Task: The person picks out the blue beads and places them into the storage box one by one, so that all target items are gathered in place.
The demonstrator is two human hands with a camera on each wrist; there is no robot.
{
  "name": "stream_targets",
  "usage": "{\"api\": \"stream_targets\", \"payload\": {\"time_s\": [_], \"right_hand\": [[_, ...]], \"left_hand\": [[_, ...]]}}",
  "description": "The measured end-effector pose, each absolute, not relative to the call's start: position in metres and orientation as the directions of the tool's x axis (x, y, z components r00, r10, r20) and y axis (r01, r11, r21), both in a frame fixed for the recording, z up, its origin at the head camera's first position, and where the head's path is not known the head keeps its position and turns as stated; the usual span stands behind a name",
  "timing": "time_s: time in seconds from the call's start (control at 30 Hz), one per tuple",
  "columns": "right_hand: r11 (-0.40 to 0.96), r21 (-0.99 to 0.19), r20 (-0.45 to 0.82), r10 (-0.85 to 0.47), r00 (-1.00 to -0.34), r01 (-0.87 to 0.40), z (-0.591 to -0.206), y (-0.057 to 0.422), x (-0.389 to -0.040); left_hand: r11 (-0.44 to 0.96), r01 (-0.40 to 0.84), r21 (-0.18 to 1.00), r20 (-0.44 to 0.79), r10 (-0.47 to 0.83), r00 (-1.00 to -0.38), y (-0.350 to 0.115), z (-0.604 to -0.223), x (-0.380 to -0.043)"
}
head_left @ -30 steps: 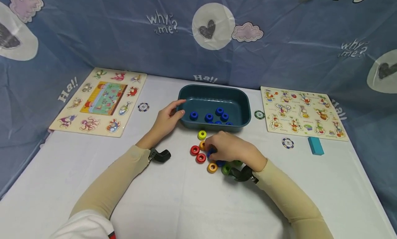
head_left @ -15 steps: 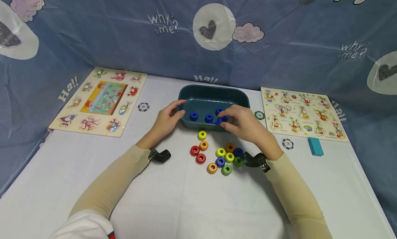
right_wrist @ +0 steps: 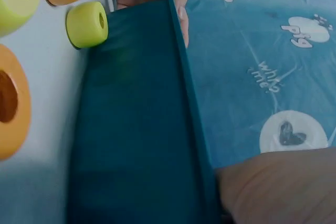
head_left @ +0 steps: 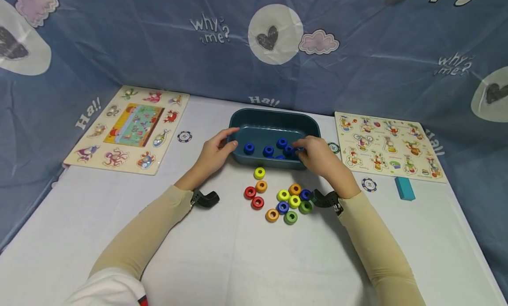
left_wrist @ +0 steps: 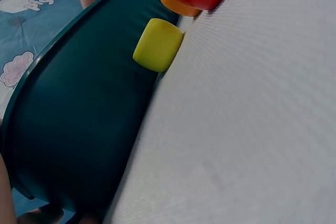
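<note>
A dark teal tray (head_left: pixel 274 164) stands at the back middle of the table with several blue ring-shaped beads (head_left: pixel 248 148) inside. My left hand (head_left: pixel 212 154) holds its left end, fingertips at the rim and thumb against the outer wall. Over the right end reaches my right hand (head_left: pixel 319 158), its finger and thumb around a blue bead (head_left: pixel 296 151) that they partly hide. In front of the tray lie loose beads: yellow (head_left: pixel 259 173), orange (head_left: pixel 272 215), red (head_left: pixel 257 203), green (head_left: pixel 291 217) and blue (head_left: pixel 283 207). Both wrist views show mainly the tray's outer wall (right_wrist: pixel 131 108).
Picture puzzle boards lie at the left (head_left: pixel 128 129) and right (head_left: pixel 390 145). Poker chips (head_left: pixel 184 136) lie beside them, one partly behind my right hand. A turquoise block (head_left: pixel 405 188) is near the right board. A blue printed cloth (head_left: pixel 222 68) hangs behind the table.
My right hand took a blue bead from the loose pile and carried it up into the tray. Since then it has shifted right inside the tray. The left hand has stayed put.
</note>
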State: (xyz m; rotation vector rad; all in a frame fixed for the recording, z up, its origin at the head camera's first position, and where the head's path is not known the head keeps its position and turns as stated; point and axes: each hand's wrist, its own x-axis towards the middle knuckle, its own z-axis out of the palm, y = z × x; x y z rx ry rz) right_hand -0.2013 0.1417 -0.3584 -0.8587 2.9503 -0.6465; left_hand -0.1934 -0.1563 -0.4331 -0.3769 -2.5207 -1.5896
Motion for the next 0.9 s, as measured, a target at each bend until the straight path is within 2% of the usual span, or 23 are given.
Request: {"api": "stream_targets", "payload": {"time_s": [0.13, 0.5, 0.73, 0.9], "right_hand": [[0.760, -0.403, 0.055, -0.536, -0.842, -0.510, -0.359, 0.141, -0.204], [0.758, -0.404, 0.035, -0.546, -0.837, -0.512, -0.358, 0.142, -0.206], [0.711, -0.442, 0.106, -0.565, -0.819, -0.547, -0.355, 0.148, -0.199], [0.639, -0.503, 0.216, -0.560, -0.800, -0.583, -0.342, 0.155, -0.181]], "left_hand": [[0.416, 0.281, 0.865, 0.247, 0.136, -0.959, -0.156, -0.432, -0.195], [0.413, 0.276, 0.868, 0.243, 0.131, -0.961, -0.155, -0.433, -0.195], [0.410, 0.274, 0.870, 0.241, 0.132, -0.962, -0.155, -0.435, -0.194], [0.409, 0.282, 0.868, 0.248, 0.136, -0.959, -0.157, -0.433, -0.193]]}}
